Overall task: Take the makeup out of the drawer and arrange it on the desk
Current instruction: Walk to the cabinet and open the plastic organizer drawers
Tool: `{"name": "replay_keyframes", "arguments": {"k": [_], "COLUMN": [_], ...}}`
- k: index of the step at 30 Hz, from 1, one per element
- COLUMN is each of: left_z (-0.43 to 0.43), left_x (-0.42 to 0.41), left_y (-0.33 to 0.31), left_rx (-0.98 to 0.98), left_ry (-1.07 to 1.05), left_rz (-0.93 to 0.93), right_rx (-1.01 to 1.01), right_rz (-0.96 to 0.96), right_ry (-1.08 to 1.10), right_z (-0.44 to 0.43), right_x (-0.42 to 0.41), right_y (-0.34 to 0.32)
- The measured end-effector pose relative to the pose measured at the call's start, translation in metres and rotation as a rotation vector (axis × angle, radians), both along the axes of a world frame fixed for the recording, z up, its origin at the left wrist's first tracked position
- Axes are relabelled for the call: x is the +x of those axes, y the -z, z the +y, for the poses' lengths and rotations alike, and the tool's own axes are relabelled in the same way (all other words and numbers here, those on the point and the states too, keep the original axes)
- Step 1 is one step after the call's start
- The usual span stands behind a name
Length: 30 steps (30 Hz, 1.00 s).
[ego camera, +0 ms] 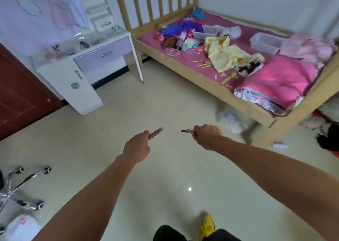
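Two slim pink makeup pieces are in view, one in each hand, both held over the floor [165,97] and well apart from the desk. The left hand [136,147] has its fingers curled round a pink tube [156,133] whose pale end points up and to the right. The right hand [206,136] pinches a shorter pink stick [187,131] with a dark tip aimed left. The two ends face each other without touching.

At upper left, the white tabletop [117,34] carries a few small dark items, too blurred to count. Beneath it, the one purple drawer [104,55] is closed. Right of the desk stands a wooden bed [201,82] holding two clear bins [266,42], a yellow garment [225,55] and a pink quilt [278,82]. A chrome chair base [22,185] sits at lower left.
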<state>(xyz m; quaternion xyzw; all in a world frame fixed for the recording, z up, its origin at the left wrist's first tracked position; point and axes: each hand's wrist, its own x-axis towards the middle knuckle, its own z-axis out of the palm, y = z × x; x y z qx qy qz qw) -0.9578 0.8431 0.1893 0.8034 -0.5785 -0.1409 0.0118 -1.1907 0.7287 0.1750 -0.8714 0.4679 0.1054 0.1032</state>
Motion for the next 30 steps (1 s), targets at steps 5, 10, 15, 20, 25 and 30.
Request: {"name": "replay_keyframes", "arguments": {"k": [5, 10, 15, 20, 25, 30], "left_z": [-0.040, -0.094, -0.165, -0.253, -0.336, -0.427], "left_x": [0.091, 0.196, 0.311, 0.430, 0.512, 0.602], "left_y": [0.005, 0.028, 0.025, 0.000, 0.001, 0.012], "left_rx": [-0.012, -0.005, 0.008, 0.011, -0.010, -0.034], "left_ry": [-0.192, -0.310, -0.326, -0.345, -0.354, -0.398], "left_rz": [0.040, 0.047, 0.056, 0.047, 0.091, 0.131], "right_rx": [0.010, 0.020, 0.041, 0.035, 0.043, 0.060], "right_rz": [0.013, 0.013, 0.002, -0.048, -0.041, -0.045], "right_ry": [-0.221, -0.335, -0.319, -0.277, -0.254, -0.269], "right_z": [-0.091, -0.163, -0.243, -0.324, -0.406, -0.509], "right_x": [0.115, 0.238, 0.355, 0.463, 0.543, 0.642], "right_y": [-0.008, 0.014, 0.014, -0.007, 0.000, 0.018]}}
